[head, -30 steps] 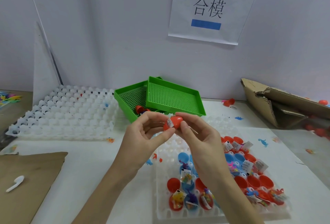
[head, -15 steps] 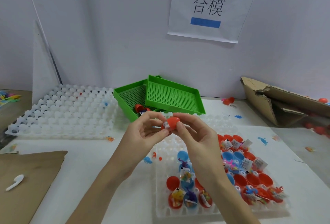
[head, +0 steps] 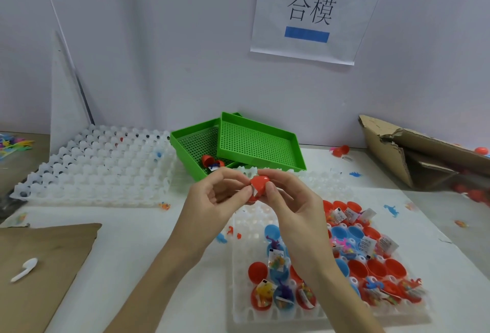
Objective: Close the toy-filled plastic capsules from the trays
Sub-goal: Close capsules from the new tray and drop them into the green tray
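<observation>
Little has shifted over the last second: both hands have kept the small red plastic capsule (head: 258, 186) raised above the white surface (head: 138, 229), turning it slightly, so the white slip of paper at its seam now faces us. The left hand (head: 212, 205) pinches the capsule from the left with thumb and fingertips; the right hand (head: 294, 208) pinches it from the right, thumb in front and forefinger over the top. It hangs between the perforated green plastic baskets (head: 254, 144) behind it and the clear plastic tray of open red and blue capsule halves (head: 328, 314) below.

I judge the closing of this one capsule to be in hand, and not quite finished, since the paper slip seems caught at the join. The next move calls for tucking that slip inside and squeezing the halves together until they snap, then dropping the capsule aside and picking another filled half from the tray.

On the wall a paper sign (head: 313, 11) reads "合模" above a blue bar. The little labels among the toys are too small to read.
</observation>
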